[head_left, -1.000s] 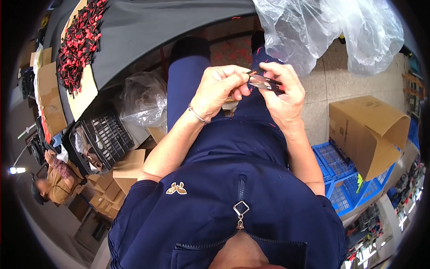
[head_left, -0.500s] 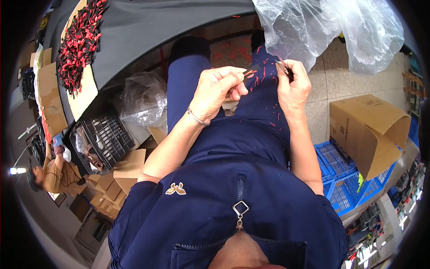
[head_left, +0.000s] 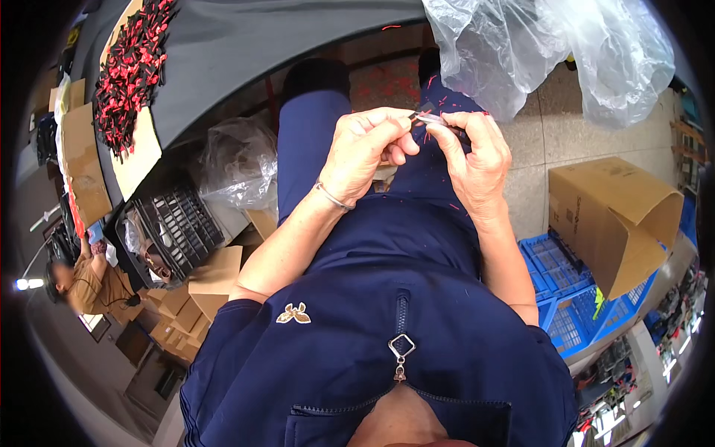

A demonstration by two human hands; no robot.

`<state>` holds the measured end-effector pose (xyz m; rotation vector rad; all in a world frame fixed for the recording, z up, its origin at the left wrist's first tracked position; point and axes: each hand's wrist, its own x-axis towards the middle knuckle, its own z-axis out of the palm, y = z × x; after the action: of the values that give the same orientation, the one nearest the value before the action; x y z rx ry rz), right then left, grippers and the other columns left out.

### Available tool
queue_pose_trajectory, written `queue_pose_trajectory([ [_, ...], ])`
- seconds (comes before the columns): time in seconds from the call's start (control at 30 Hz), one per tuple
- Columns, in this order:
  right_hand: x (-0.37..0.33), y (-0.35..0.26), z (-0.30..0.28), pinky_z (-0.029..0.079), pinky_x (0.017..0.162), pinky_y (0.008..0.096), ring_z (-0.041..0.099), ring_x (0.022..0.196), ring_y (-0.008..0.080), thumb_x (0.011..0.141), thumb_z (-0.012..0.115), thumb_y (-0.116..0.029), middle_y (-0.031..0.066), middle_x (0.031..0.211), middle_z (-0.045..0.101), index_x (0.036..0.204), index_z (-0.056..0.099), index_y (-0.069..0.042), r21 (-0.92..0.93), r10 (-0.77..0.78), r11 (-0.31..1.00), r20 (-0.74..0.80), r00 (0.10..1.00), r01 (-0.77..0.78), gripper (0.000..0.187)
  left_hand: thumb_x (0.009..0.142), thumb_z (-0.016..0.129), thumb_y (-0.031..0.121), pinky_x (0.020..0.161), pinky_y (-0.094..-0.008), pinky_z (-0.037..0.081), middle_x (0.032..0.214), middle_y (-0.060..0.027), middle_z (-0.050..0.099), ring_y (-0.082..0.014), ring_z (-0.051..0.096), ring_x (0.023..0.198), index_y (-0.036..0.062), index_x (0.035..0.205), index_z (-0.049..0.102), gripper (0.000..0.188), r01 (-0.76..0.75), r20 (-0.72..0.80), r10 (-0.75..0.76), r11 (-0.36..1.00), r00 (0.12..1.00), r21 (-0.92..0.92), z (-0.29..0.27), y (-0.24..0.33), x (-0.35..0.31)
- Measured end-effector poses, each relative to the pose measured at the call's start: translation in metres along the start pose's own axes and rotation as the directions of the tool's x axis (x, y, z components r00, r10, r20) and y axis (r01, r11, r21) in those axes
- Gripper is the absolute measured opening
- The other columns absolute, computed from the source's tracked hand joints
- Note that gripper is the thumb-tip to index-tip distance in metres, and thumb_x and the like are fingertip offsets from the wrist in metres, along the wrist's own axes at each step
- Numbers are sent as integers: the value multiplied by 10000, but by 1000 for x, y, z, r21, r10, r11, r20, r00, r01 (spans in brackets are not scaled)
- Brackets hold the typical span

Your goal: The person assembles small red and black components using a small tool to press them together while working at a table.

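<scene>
In front of my lap, my left hand point(head_left: 361, 153) pinches a small black strip point(head_left: 422, 110) with a bit of red on it between thumb and fingertips. My right hand point(head_left: 478, 160) is closed around small thread snips point(head_left: 432, 119); their bright blade tips lie right at the strip, and the handle is mostly hidden in the palm. Whether the blades touch the strip, I cannot tell. Short red thread ends lie scattered over my dark blue trousers point(head_left: 406, 175).
A pile of black and red pieces point(head_left: 134, 82) lies on cardboard upon the dark table point(head_left: 246, 45). Clear plastic sheeting point(head_left: 506, 52) hangs at the far right. An open carton point(head_left: 603, 208) rests on blue crates point(head_left: 570, 313). A person point(head_left: 89, 287) is at the left, beyond a black crate point(head_left: 179, 227).
My right hand has moved left with the snips, bringing the blades from a gap away to the black strip. My left hand has barely moved.
</scene>
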<state>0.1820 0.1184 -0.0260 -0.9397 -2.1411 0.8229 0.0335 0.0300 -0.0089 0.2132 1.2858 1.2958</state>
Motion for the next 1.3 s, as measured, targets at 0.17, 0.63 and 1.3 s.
queue_pose_trajectory([
  [0.17, -3, 5, 2, 461, 604, 311, 594, 657, 200, 735, 762, -156, 46, 728, 634, 804, 635, -44, 135, 126, 983, -11, 992, -123, 183, 870, 572, 121, 530, -180, 453, 696, -57, 645, -63, 548, 549, -21, 999, 659, 211, -4, 8, 4, 1000, 1000, -21, -2, -4, 2],
  [0.63, 5, -2, 7, 475, 592, 285, 594, 640, 163, 753, 748, -112, 57, 724, 630, 824, 642, -35, 150, 65, 986, 88, 994, -77, 150, 889, 567, 178, 588, -189, 458, 743, -40, 633, -70, 546, 604, -21, 1018, 648, 251, -39, 79, 41, 999, 996, -25, -24, -1, -9],
  [1.3, -2, 54, 48, 470, 652, 289, 587, 678, 147, 848, 679, -333, 53, 754, 641, 936, 645, -52, -291, 224, 935, 45, 974, -202, 297, 839, 539, 187, 783, -350, 531, 966, -165, 681, -288, 674, 834, 64, 994, 679, 243, 301, -845, 490, 790, 215, 534, -388, -82, -50],
])
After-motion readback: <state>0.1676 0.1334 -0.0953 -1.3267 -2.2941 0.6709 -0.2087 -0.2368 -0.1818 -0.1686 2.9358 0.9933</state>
